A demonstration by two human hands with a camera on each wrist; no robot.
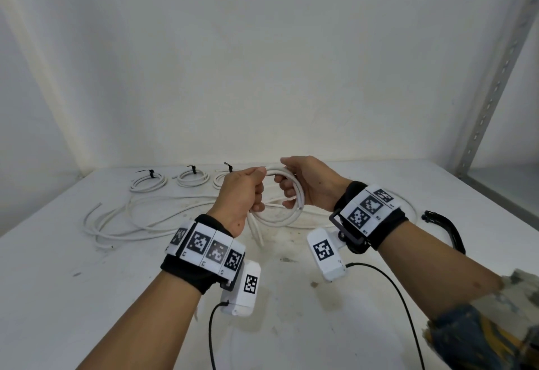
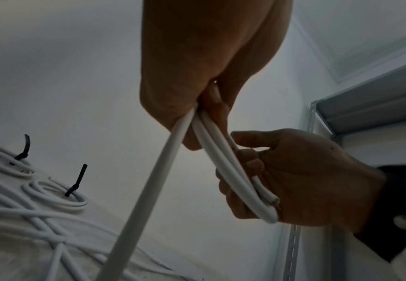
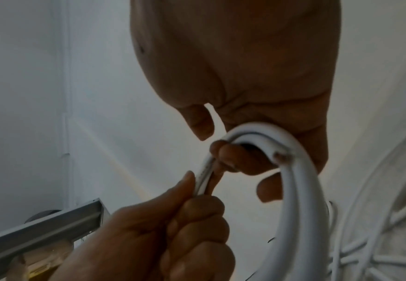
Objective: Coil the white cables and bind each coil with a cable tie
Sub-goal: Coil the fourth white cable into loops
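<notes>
Holding a half-made coil (image 1: 287, 197) of white cable up off the table (image 1: 87, 296), both hands on it. Left hand (image 1: 240, 194) curled tight around the near-left side of the loop, thumb and fingers pinching the strands together, with the loose tail (image 2: 146, 190) dropping straight down out of the fist toward the tabletop. Right hand (image 1: 309, 184) wrapped round the opposite side, fingers hooked through the middle of the loop, cut end of the cable (image 3: 280, 156) poking out right beside the fingertips. Beyond the knuckles, three finished coils (image 1: 192, 178) lying in a row, each cinched with a black cable tie (image 1: 191, 168). Below the hands, more loose cable (image 1: 131, 223) sprawling tangled. Off past the right wrist, a bundle of black ties (image 1: 446, 226).
</notes>
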